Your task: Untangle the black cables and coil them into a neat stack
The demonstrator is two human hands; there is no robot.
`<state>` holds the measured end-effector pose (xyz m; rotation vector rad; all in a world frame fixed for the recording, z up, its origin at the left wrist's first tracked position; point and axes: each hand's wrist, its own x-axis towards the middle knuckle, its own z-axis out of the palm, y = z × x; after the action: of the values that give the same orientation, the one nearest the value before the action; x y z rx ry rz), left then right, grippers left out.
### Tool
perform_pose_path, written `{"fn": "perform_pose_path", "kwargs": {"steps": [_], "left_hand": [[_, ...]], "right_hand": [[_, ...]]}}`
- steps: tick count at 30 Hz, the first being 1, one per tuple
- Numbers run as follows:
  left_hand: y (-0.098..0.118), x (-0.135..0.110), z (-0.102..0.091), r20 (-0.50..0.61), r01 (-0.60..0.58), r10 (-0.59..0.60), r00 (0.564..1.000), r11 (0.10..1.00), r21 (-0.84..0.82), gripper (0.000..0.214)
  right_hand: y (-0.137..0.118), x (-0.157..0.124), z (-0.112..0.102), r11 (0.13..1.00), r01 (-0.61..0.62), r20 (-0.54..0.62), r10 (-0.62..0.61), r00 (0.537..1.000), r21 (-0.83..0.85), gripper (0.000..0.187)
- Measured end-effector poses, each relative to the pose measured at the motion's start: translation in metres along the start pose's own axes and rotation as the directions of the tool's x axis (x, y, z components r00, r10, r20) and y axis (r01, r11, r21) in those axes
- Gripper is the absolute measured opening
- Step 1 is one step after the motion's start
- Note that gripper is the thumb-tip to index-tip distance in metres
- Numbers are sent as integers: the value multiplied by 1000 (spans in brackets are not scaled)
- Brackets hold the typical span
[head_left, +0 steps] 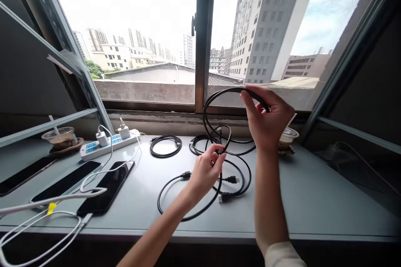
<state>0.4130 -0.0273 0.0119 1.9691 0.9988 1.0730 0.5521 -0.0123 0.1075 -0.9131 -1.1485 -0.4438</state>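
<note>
My right hand (269, 119) is raised in front of the window, its fingers closed around the upper loops of a black HDMI cable (204, 113). Lower down, my left hand (206, 166) pinches a strand of that cable between thumb and fingers. From there the strand drops to the desk and curves round to the left, ending at a black plug (186, 174). Two more black plugs, one an HDMI plug (232, 180) and the other a connector (225, 197), lie just right of my left hand. Behind them, overlapping black cables make it unclear which strand belongs where.
A coiled black cable (165, 146) lies left of centre on the desk (316, 192). Further left are a power strip (109, 146), several phones (106, 187) and white charging cables (40, 212). Lidded cups stand at the back left (61, 137) and behind my right arm (288, 134).
</note>
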Motion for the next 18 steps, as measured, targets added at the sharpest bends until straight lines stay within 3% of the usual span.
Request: {"fn": "perform_pose_path", "kwargs": {"steps": [4,8,13,18], "left_hand": [[-3,-1,-16,10,48,-48,999,993,-112,26],[-7,-4,-42,-44,-21,8,999,956,-292,22],[-16,-25,-73,-139,-36,-57,989,807,-589,23],[-39,-51,-92,-268,-49,-149,952,789,-612,47]], "right_hand": [[29,-1,11,986,-61,75,74,994,-156,21],[62,-5,23,938,-173,103,212,972,-299,22],[87,-5,19,903,-239,27,265,964,-356,24],[105,-1,4,909,-270,-56,266,962,-318,25]]}}
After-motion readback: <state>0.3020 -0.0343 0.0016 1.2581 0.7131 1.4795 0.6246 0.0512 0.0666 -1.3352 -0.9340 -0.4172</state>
